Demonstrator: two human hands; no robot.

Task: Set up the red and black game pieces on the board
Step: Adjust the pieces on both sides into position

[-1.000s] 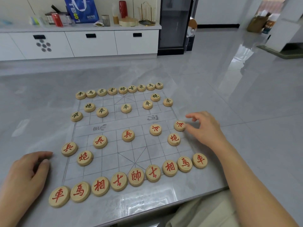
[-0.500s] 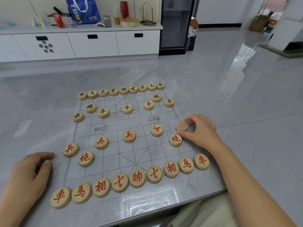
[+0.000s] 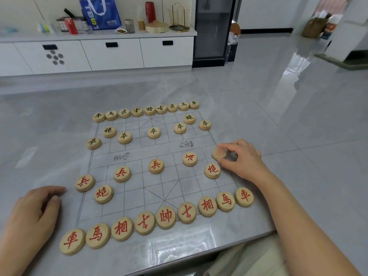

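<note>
A clear gridded board lies on the grey table. Black-lettered wooden discs fill its far side, with a back row of several discs. Red-lettered discs fill the near side, with a front row along the table's edge. My right hand pinches a wooden disc at the board's right edge; its top face shows no clear letter. A red cannon disc sits just below it. My left hand rests curled on the table left of the board, holding nothing.
The table's front edge runs just below the red front row. A white cabinet with a blue bag, cans and cups stands across the floor. A dark glass-door unit stands to its right.
My right hand closed on the rightmost red soldier disc and turned it over; its red letter no longer shows. My left hand has stayed put.
</note>
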